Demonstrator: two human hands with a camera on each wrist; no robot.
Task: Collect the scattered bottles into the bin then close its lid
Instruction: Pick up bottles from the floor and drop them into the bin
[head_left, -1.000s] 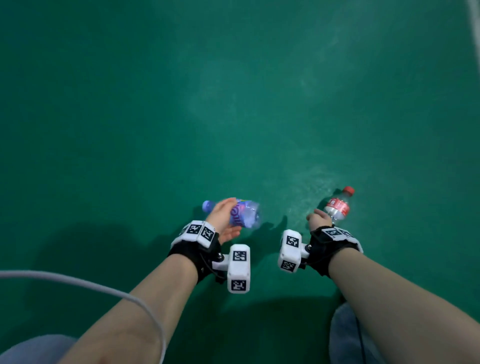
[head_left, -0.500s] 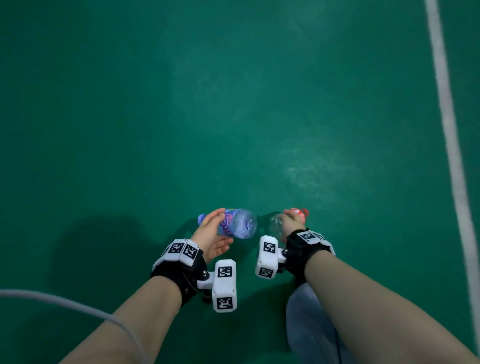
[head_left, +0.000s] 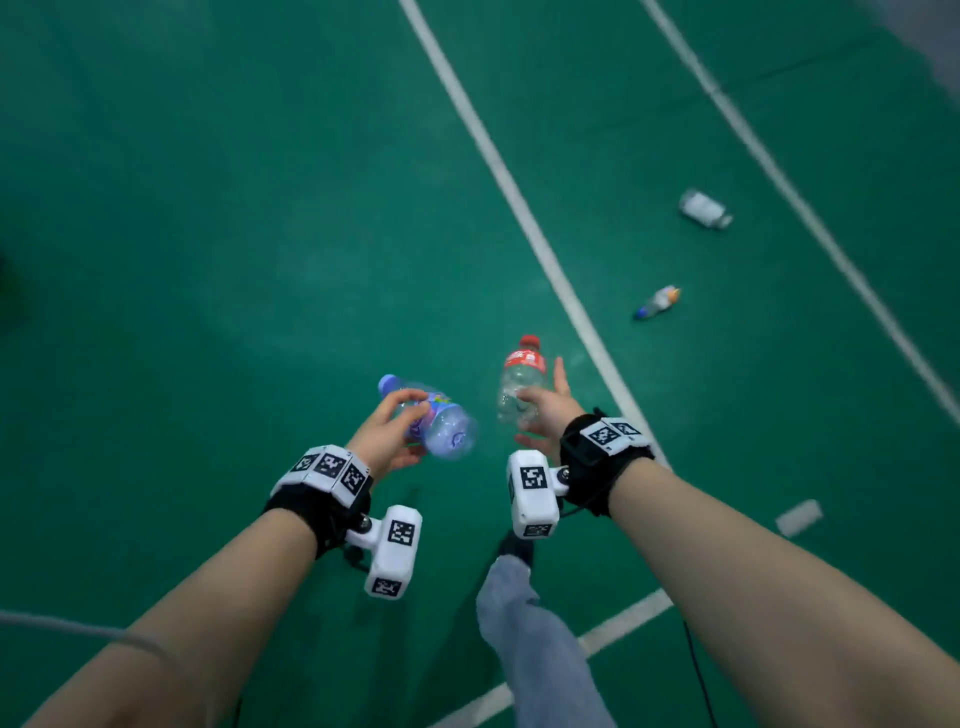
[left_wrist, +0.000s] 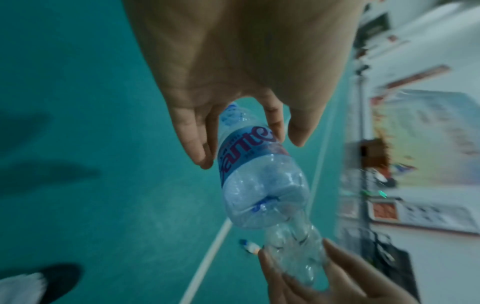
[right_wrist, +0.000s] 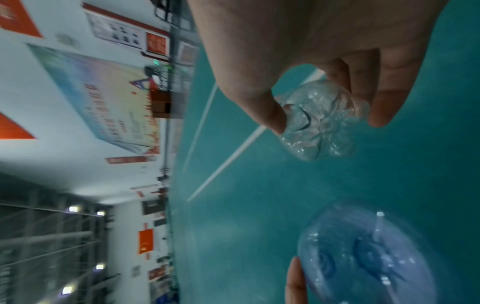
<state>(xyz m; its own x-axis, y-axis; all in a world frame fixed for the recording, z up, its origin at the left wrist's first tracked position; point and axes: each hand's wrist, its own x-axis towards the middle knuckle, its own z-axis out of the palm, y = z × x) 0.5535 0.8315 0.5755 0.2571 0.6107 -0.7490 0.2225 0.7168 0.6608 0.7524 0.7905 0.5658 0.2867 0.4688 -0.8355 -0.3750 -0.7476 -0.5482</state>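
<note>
My left hand (head_left: 387, 436) grips a clear bottle with a blue cap and blue-purple label (head_left: 441, 431), held off the floor with its base toward me; the left wrist view shows fingers curled round its label (left_wrist: 244, 144). My right hand (head_left: 545, 410) holds a clear bottle with a red cap and red label (head_left: 522, 374), cap pointing away; its crumpled base (right_wrist: 322, 121) sits between thumb and fingers. Two more bottles lie on the green floor to the right: a small one with a blue cap (head_left: 655, 302) and a clear one (head_left: 704, 209). No bin is in view.
White court lines (head_left: 524, 218) cross the green floor. My grey trouser leg and dark shoe (head_left: 519, 613) stand below the right wrist. A small white strip (head_left: 798, 517) lies at the right. A wall with posters (right_wrist: 98, 98) borders the court.
Both hands have lifted their bottles off the floor and risen. The view has swung to the right, bringing white lines and two more bottles into sight.
</note>
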